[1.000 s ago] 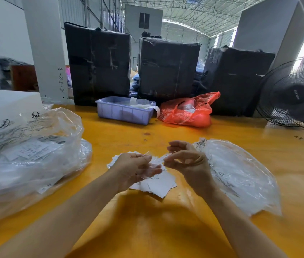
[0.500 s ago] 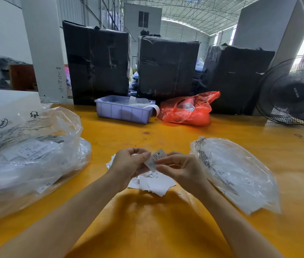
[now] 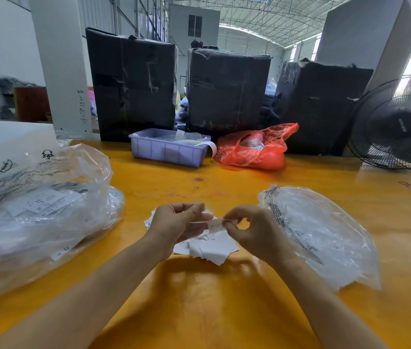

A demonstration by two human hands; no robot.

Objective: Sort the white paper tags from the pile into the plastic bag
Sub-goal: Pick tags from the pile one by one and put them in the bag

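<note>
A pile of white paper tags [image 3: 213, 251] lies on the yellow table [image 3: 199, 311], right under my hands. Just above it, one small white paper tag [image 3: 215, 224] is stretched between both hands. My right hand [image 3: 254, 233] pinches its right end between thumb and forefinger. My left hand [image 3: 176, 224] has curled fingers and holds the left end. Something thin and clear shows at the left fingertips, and I cannot tell what it is. A flat clear plastic bag [image 3: 325, 238] with black print lies just right of my right hand.
A large clear bag [image 3: 38, 212] stuffed with packets fills the left side. At the back stand a lilac tray [image 3: 166, 152], a red plastic bag [image 3: 252, 149] and black wrapped bales [image 3: 227, 91]. A black fan [image 3: 398, 127] stands at the far right.
One second ago my hands worked low over the pile. They then raised a single tag between them, and it now lies flatter and lower, with the hands slightly further apart.
</note>
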